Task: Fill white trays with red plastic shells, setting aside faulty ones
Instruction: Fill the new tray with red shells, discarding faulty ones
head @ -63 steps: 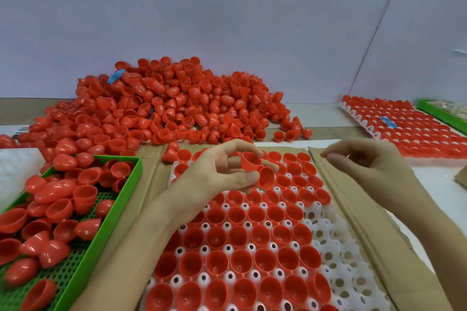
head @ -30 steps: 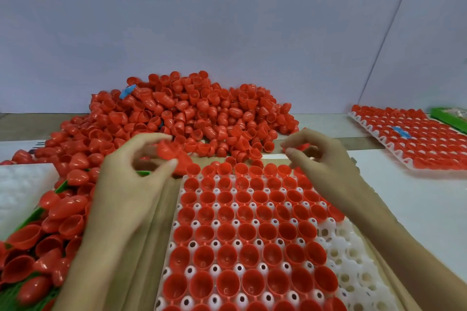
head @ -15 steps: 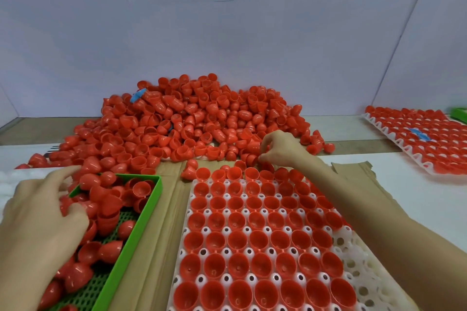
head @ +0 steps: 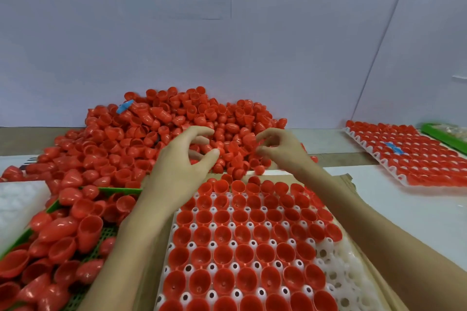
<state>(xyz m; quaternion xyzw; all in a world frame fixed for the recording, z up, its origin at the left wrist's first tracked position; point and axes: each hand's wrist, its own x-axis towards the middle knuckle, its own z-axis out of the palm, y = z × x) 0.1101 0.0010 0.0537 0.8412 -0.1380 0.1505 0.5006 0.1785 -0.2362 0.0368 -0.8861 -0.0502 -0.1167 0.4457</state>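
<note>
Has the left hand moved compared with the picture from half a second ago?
Yes. The left hand left the green tray and went right and farther away, to the front of the shell pile.

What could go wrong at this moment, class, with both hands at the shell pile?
The overfull green basket borders the pile, so rejects and good shells may mix. Loose shells at the far edge of the white tray could be knocked away by the left hand or right hand.

Shell pile (head: 126,144) behind tray (head: 338,272)
</note>
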